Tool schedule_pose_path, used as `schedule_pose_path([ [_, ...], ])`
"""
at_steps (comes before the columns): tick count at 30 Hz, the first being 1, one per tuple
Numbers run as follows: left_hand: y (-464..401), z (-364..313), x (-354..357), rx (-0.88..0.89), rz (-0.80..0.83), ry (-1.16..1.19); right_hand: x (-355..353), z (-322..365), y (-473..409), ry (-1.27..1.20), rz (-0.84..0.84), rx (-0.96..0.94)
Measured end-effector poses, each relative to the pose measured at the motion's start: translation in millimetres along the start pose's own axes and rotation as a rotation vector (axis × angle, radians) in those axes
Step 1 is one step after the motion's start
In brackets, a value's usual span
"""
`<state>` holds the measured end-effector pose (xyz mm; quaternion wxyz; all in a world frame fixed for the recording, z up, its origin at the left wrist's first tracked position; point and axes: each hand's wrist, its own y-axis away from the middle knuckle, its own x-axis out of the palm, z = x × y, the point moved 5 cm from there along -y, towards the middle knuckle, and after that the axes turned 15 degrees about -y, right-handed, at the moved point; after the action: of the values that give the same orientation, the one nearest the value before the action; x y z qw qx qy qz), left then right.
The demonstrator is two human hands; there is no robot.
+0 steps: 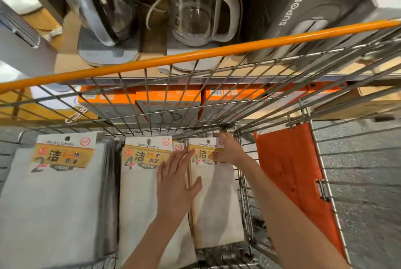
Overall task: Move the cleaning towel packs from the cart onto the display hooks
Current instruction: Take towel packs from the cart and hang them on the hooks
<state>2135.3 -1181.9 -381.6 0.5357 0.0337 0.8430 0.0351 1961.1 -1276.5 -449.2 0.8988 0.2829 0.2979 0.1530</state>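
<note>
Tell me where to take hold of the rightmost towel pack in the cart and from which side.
Grip the stiff printed header card of the rightmost towel pack, coming from above: it lies flat against the cart wall, cloth limp below. The right hand already grips there.

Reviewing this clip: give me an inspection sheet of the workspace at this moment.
Surface: wire cart with orange handle bar.
Job's things: three towel packs lie in the cart: grey pack, middle pack, right pack.
Clutter: orange flap on the cart's side.
Grippers: left hand lies flat and open across the middle and right packs; right hand grips the right pack's header card.
Cables: nothing seen.
Surroundings: shelf with glass kettles and boxes; display hooks not seen.
</note>
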Motion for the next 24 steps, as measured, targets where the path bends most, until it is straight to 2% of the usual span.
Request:
schedule_pose_path([
  [10,11.9,-11.6,14.4,0.010,0.040,-0.025,1.0,-10.4,6.3,-0.111,-0.031,0.056],
  [14,12.6,-11.2,15.5,0.011,0.050,-0.033,5.9,-19.2,12.5,-0.345,-0.055,0.135],
  [17,12.2,-9.7,16.6,0.014,0.060,-0.033,5.7,-22.2,14.5,-0.411,-0.104,0.130],
  [24,12.2,-8.5,17.7,0.014,0.056,-0.035,12.0,-21.6,21.9,-0.710,-0.085,0.182],
])
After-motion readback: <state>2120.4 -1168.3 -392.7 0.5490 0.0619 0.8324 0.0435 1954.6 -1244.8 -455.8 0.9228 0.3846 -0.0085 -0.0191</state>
